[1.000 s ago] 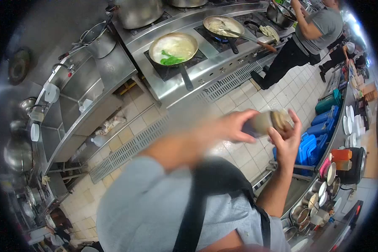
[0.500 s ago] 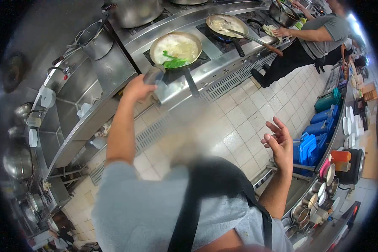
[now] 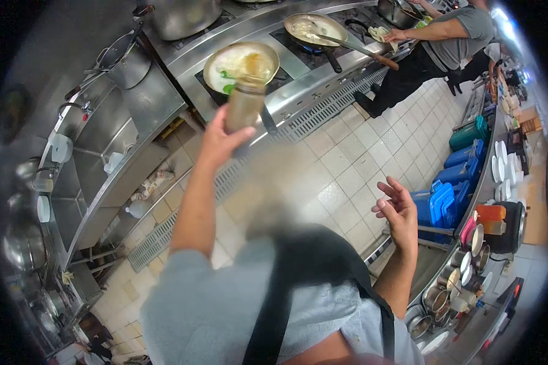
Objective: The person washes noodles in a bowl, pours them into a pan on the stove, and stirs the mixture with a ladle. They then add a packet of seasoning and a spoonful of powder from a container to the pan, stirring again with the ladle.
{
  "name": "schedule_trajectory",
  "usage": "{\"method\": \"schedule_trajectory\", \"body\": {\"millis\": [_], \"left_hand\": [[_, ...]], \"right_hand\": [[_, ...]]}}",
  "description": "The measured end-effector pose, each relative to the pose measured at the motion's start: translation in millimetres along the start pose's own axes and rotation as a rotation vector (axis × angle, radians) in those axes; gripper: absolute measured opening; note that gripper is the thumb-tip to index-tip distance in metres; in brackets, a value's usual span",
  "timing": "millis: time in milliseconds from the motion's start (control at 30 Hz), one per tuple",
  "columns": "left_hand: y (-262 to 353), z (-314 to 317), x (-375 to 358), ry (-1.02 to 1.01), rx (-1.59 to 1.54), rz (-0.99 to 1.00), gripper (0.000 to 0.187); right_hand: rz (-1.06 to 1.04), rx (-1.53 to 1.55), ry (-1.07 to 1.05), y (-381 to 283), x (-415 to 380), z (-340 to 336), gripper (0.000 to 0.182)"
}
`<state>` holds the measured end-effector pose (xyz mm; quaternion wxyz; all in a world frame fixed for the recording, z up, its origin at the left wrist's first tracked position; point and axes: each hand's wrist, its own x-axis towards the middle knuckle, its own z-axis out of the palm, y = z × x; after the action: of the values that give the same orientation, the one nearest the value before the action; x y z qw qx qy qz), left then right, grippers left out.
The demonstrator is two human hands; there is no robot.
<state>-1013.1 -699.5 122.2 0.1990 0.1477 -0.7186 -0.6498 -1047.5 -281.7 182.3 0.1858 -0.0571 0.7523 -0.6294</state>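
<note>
Brown-tinted seasoning jar (image 3: 244, 103) is grasped in the left hand (image 3: 220, 141), tilted over the frying pan (image 3: 240, 62) on the far stove. Right hand (image 3: 399, 210) hangs released, fingers spread. Step: seasoning. The next move likely calls for righting the jar.

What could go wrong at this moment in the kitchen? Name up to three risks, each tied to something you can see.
1. The left hand tips a jar over the pan of liquid and greens; too much could pour out, or splash.
2. The arm reaches across to the stove, so heat or steam may catch it.
3. The pan's handle sticks out toward the aisle and could be knocked while the right hand hangs free.
</note>
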Motion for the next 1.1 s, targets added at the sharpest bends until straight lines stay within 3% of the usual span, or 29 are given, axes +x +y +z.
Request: {"method": "schedule_trajectory", "body": {"millis": [67,133,167,233,367,467,533,633,667,833,900,1000,1100], "left_hand": [[24,39,-18,-0.231,-0.1,-0.05,0.08],[47,79,-36,-0.348,-0.365,-0.386,0.082],[44,95,-39,-0.352,-0.366,-0.386,0.082],[30,121,-48,-0.576,0.151,0.011,0.081],[9,162,-63,-0.604,0.201,0.08,0.078],[15,172,-65,-0.529,0.138,-0.1,0.073],[31,164,-56,-0.309,0.001,-0.242,0.072],[24,138,-25,0.009,0.172,-0.36,0.069],[18,121,-10,0.085,0.352,-0.321,0.08],[25,64,44,0.156,0.323,-0.478,0.055],[-7,30,74,0.21,0.448,-0.52,0.057],[-3,19,78,0.287,0.513,-0.562,0.06],[-14,8,84,0.312,0.453,-0.486,0.064]], "right_hand": [[-0.005,0.007,-0.031,2,-5,0,0.059],[-0.03,-0.011,-0.035,7,-9,-3,0.06],[-0.052,-0.034,-0.048,9,-11,-7,0.06],[-0.049,-0.04,-0.043,14,-20,-20,0.061],[0.028,-0.004,0.02,40,-41,-65,0.059],[0.095,0.027,0.092,67,-70,-111,0.057],[0.123,0.052,0.135,97,-90,-150,0.057],[0.215,0.031,0.209,112,-117,-192,0.056],[0.229,0.006,0.238,123,-125,-208,0.055],[0.284,-0.015,0.286,129,-135,-248,0.054],[0.271,-0.032,0.28,125,-128,-253,0.053],[0.246,-0.019,0.296,124,-116,-247,0.051],[0.207,0.002,0.309,121,-107,-232,0.051]]}}
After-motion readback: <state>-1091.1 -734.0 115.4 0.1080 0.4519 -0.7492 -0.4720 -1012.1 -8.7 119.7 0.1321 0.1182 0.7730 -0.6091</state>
